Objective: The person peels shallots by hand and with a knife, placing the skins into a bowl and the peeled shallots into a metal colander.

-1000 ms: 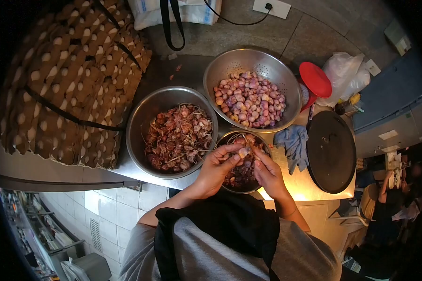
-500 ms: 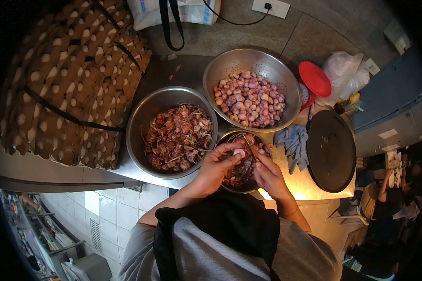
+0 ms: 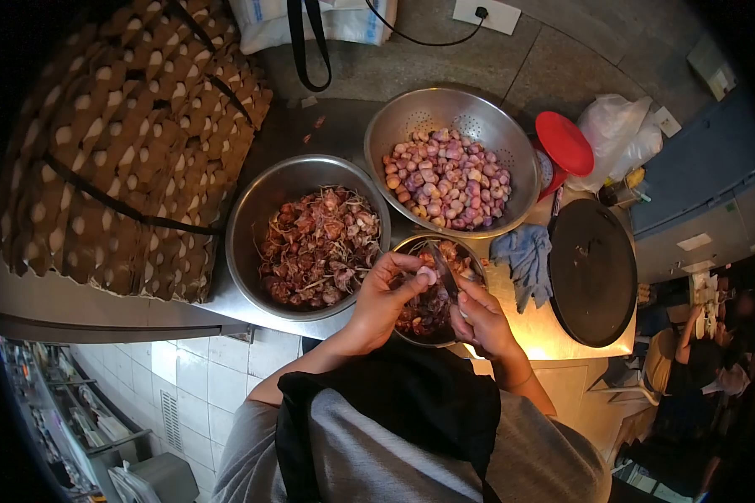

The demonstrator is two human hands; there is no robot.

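Note:
Between the fingertips of my left hand (image 3: pixel 383 295) is a pale pink peeled shallot (image 3: pixel 427 275). My right hand (image 3: pixel 484 320) is wrapped round the handle of a knife (image 3: pixel 445 272), its blade pointing up and away from me beside the shallot. Both hands are over a small metal bowl (image 3: pixel 428 342) with dark reddish skins in it. To the left stands a larger steel bowl (image 3: pixel 242 261) full of unpeeled shallots (image 3: pixel 323 243) with stringy roots. Behind the hands, a steel colander (image 3: pixel 512 134) holds many peeled shallots (image 3: pixel 449 180).
Stacked egg trays (image 3: pixel 126 159) bound with black straps fill the left. On the right are a blue cloth (image 3: pixel 524 256), a round black pan (image 3: pixel 594 272), a red scale (image 3: pixel 564 142) and plastic bags (image 3: pixel 608 130). Another person (image 3: pixel 700 356) is at far right.
The knife has swung slightly, its blade now showing broader and farther from the shallot. My right hand has turned a little; my left hand keeps the shallot in nearly the same place.

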